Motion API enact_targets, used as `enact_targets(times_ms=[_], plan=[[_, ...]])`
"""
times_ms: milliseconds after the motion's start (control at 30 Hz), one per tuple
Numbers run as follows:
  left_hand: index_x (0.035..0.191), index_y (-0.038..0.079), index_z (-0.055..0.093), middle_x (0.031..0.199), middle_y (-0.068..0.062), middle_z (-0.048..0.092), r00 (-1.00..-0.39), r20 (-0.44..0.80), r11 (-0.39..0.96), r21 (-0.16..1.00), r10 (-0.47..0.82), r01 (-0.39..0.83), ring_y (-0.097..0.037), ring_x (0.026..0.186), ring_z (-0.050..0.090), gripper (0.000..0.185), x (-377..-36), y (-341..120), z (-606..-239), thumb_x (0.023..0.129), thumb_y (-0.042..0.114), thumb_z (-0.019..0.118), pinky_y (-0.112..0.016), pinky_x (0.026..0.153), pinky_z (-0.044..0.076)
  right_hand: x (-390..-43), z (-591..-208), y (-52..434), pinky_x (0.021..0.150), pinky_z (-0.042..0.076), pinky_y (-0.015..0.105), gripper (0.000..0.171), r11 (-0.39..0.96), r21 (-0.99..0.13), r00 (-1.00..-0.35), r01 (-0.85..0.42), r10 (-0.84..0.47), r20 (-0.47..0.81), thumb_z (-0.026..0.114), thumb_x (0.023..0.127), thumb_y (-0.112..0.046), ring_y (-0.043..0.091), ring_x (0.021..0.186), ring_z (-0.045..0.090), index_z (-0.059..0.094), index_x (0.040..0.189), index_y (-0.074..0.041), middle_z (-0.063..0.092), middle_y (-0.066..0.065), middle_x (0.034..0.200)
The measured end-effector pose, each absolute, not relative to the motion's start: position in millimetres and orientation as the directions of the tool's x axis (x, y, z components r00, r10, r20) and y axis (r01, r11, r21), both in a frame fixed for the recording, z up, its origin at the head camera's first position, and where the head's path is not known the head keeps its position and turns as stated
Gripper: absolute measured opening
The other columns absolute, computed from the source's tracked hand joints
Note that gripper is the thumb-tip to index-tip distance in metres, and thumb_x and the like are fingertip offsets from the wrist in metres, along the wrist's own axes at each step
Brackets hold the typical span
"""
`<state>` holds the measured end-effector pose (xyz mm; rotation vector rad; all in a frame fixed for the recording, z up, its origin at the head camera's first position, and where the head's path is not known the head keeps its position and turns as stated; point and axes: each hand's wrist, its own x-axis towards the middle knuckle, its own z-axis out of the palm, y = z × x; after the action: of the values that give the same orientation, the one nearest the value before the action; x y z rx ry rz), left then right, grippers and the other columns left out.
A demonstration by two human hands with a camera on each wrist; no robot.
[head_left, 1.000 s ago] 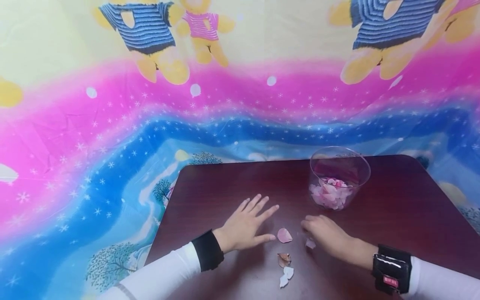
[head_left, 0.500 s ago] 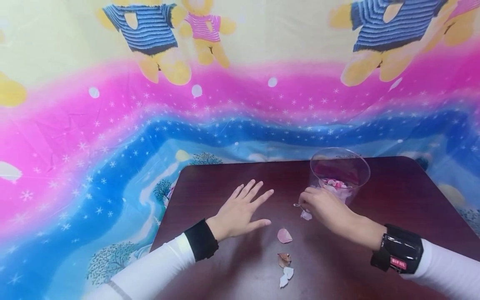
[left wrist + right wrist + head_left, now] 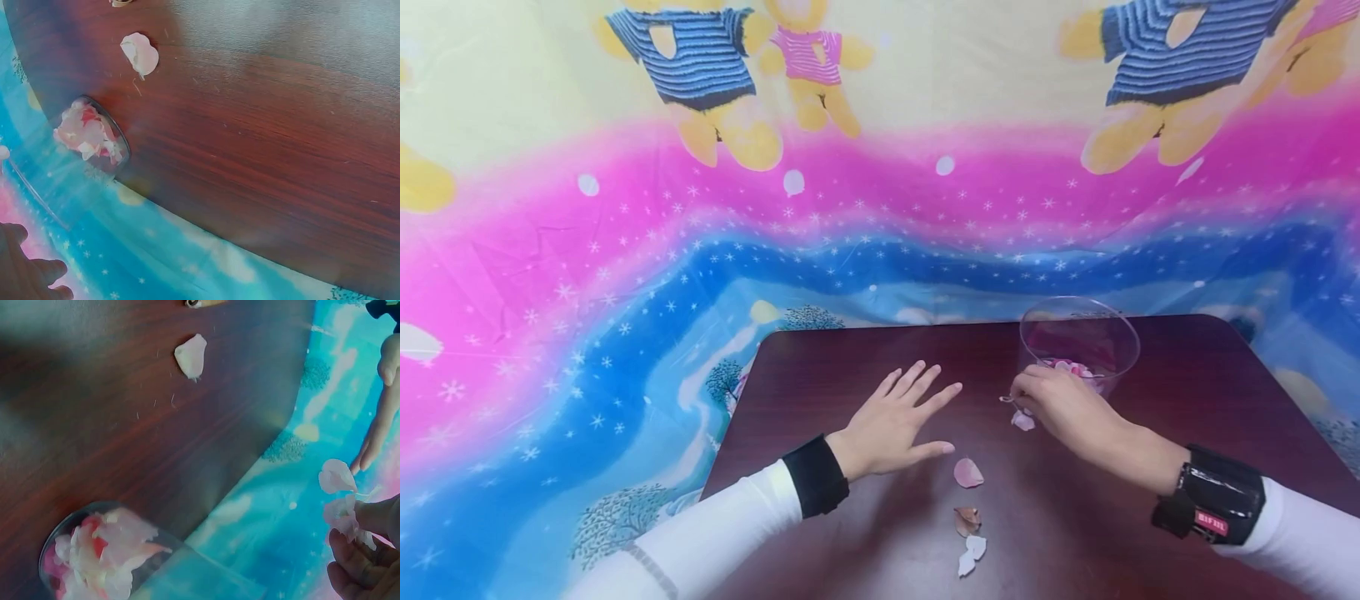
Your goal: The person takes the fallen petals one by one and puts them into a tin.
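My right hand [image 3: 1075,412] pinches a few pale pink petals [image 3: 340,512] between thumb and fingers, just in front of a clear plastic container [image 3: 1026,333]. Inside that container lies a heap of pink and white petals [image 3: 100,550]. With fingers spread, my left hand [image 3: 891,425] hovers over the table and holds nothing; only some of its fingertips [image 3: 53,272] show in the left wrist view. A single pink petal [image 3: 968,472] lies on the table near its thumb. Closer to me are a brown dried petal [image 3: 967,521] and white petal pieces [image 3: 972,556].
The dark red-brown table [image 3: 820,367] has rounded far corners. Behind it hangs a colourful cloth [image 3: 880,200] printed with bears and snowflakes. Fine thread-like bits [image 3: 174,400] are scattered on the tabletop.
My right hand has lifted from the near table with the petals and moved away from me to the container, then slightly right. My left hand has risen a little, fingers still spread.
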<state>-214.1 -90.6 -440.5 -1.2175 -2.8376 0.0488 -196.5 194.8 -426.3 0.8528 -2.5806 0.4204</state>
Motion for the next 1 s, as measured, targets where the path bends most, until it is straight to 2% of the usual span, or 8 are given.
enact_targets(times_ms=[133, 300, 567, 1000], plan=[[0.163, 0.037, 0.012, 0.171, -0.005, 0.020, -0.670, 0.041, 0.671, -0.072, 0.741, 0.738, -0.026, 0.160, 0.013, 0.080, -214, -80, -440, 0.097, 0.073, 0.040, -0.050, 0.127, 0.021, -198, -419, 203, 0.067, 0.052, 0.034, 0.023, 0.789, -0.170, -0.757, -0.591, -0.469, 0.455, 0.076, 0.076, 0.006, 0.010, 0.071, 0.058, 0.069, 0.082, -0.015, 0.064, -0.006, 0.078], [0.163, 0.038, 0.011, 0.171, -0.004, 0.021, -0.635, 0.053, 0.637, -0.113, 0.771, 0.763, -0.025, 0.160, 0.014, 0.080, -211, -65, -441, 0.097, 0.073, 0.039, -0.049, 0.127, 0.023, -199, -409, 215, 0.068, 0.054, 0.039, 0.018, 0.804, -0.174, -0.760, -0.568, -0.431, 0.487, 0.074, 0.081, 0.005, 0.013, 0.070, 0.062, 0.071, 0.084, -0.013, 0.063, -0.005, 0.077], [0.163, 0.040, 0.009, 0.172, -0.001, 0.015, -0.591, 0.034, 0.589, -0.141, 0.806, 0.796, -0.023, 0.160, 0.012, 0.081, -205, -44, -439, 0.096, 0.076, 0.036, -0.047, 0.128, 0.021, -199, -407, 233, 0.066, 0.054, 0.040, 0.021, 0.811, -0.147, -0.730, -0.567, -0.411, 0.546, 0.077, 0.077, 0.006, 0.013, 0.068, 0.061, 0.071, 0.083, -0.013, 0.064, -0.006, 0.076], [0.162, 0.041, 0.008, 0.172, -0.001, 0.014, -0.585, 0.024, 0.582, -0.144, 0.810, 0.800, -0.023, 0.161, 0.010, 0.081, -204, -33, -441, 0.095, 0.077, 0.036, -0.046, 0.129, 0.019, -200, -407, 252, 0.061, 0.051, 0.037, 0.023, 0.831, -0.163, -0.750, -0.532, -0.373, 0.546, 0.080, 0.075, 0.007, 0.010, 0.069, 0.058, 0.071, 0.084, -0.012, 0.065, -0.004, 0.078]])
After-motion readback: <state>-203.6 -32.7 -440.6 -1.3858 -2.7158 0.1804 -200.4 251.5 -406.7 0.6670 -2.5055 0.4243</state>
